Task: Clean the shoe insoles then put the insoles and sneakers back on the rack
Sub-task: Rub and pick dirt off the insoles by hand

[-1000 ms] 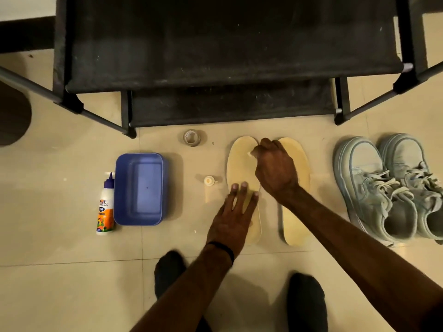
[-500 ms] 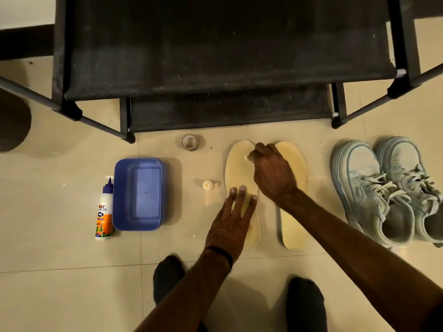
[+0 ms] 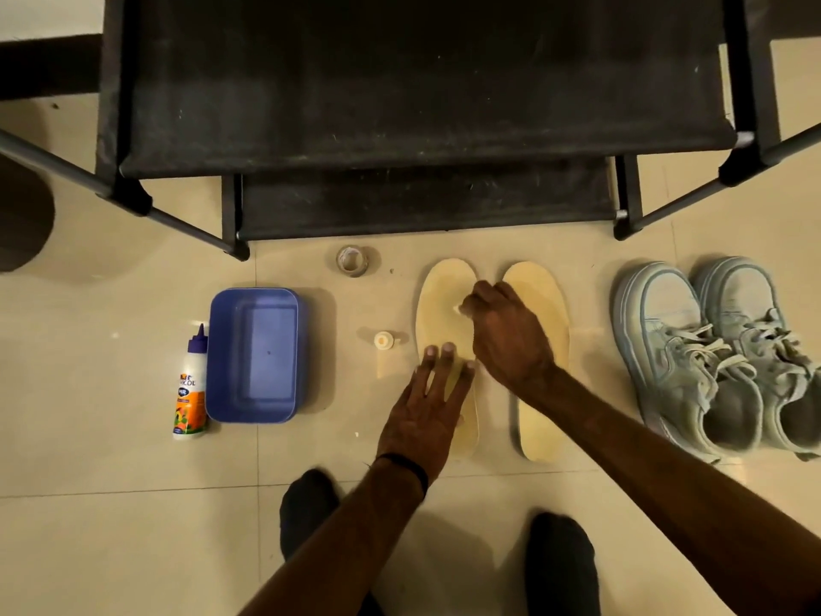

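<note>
Insoles first: we've got 2 pale yellow ones lying flat on the floor tiles, side by side in the middle of the frame, toes pointing up toward the rack (image 3: 400, 104) and heels toward us. The left insole (image 3: 440, 304) is the one being worked on, the right insole (image 3: 544, 313) sits just beside it, not touching as far as we can tell.

Our left hand (image 3: 426, 411) is flat, fingers straight, pressing the lower middle of that left insole so it doesn't slide. Our right hand (image 3: 506, 335) reaches across from the lower right, fingers curled into a pinch grip on something small and whitish at the insole's toe half; too small to say if it's cloth or cotton.

What matters here, we reckon: the long axis runs straight up-down in the frame, so the wiping strokes want to go along it, from the toe down toward the pinning hand. The right hand is the nearer one for that upper part.

Sneakers (image 3: 711, 357) wait at the right of the frame, well apart from both hands. Blue tub (image 3: 253, 353) and glue bottle (image 3: 191, 384) are over on the left.
</note>
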